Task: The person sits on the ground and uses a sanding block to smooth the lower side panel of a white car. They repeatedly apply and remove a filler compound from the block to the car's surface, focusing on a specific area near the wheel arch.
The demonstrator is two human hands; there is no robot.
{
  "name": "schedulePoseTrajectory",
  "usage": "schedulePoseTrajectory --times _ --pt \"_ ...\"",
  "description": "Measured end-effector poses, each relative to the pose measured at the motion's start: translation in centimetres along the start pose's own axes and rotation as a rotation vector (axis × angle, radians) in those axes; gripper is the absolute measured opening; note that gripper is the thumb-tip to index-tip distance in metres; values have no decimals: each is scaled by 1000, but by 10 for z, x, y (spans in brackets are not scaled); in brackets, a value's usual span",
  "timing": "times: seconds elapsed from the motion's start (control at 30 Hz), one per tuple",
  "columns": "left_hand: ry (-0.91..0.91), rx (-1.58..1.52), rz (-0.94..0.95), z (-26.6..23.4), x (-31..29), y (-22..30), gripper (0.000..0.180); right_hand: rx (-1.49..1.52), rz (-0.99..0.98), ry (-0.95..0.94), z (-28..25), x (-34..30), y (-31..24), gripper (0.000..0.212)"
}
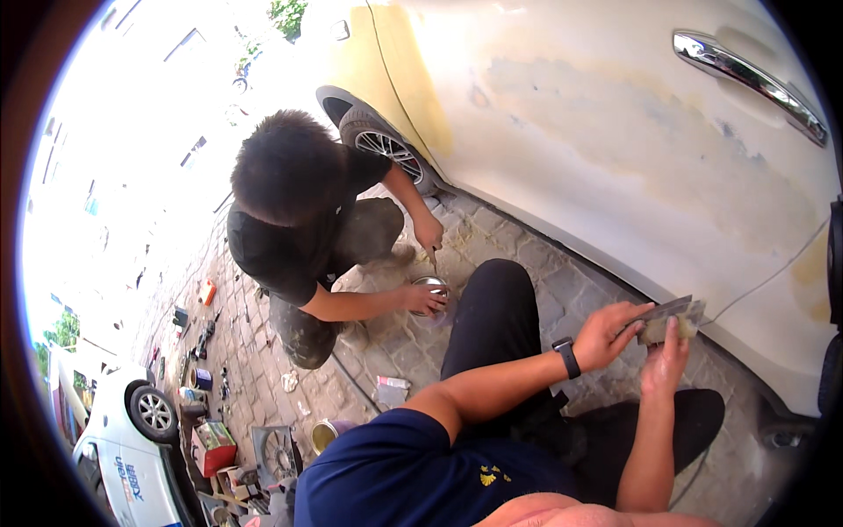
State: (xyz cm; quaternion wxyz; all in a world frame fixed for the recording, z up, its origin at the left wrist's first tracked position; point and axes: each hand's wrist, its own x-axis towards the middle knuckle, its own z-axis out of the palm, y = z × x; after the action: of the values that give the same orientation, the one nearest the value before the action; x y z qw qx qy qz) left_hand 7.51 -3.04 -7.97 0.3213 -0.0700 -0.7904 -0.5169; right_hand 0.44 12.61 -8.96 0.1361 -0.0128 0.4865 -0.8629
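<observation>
Grey filler sits on two spreader blades (672, 318), close to the sanded car door (615, 132). Left hand (608, 334) pinches one blade, right hand (666, 362) grips the other, scraping between them. Co-worker (299, 202) steadies a tin (429, 287).

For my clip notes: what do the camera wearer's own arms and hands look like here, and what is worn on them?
Both forearms are bare. The left hand has a black wristband with a dark rectangular face, like a smartwatch or fitness band. The right hand and its wrist carry nothing: no glove, ring or band shows. A dark navy short sleeve covers the left upper arm; the right sleeve is out of view.
</observation>
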Motion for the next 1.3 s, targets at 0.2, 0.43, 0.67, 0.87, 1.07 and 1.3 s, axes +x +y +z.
schedulePoseTrajectory --times 0.2,0.43,0.67,0.87,1.07,1.3 --pt "2 29 53 -4 2 5 47 12 9 -11 -1 0 0 41" --pt "20 46 118 -6 4 9 53 26 14 -22 -5 1 0 41" --pt "4 41 107 -6 4 8 52 19 7 -25 -2 -1 -3 40" --pt "4 33 96 -5 4 7 50 11 7 -13 2 -2 -5 39" --pt "6 56 117 -5 3 4 50 21 6 -13 2 -1 -3 38" --pt "25 51 183 -4 4 3 53 18 9 -22 -4 1 1 37"
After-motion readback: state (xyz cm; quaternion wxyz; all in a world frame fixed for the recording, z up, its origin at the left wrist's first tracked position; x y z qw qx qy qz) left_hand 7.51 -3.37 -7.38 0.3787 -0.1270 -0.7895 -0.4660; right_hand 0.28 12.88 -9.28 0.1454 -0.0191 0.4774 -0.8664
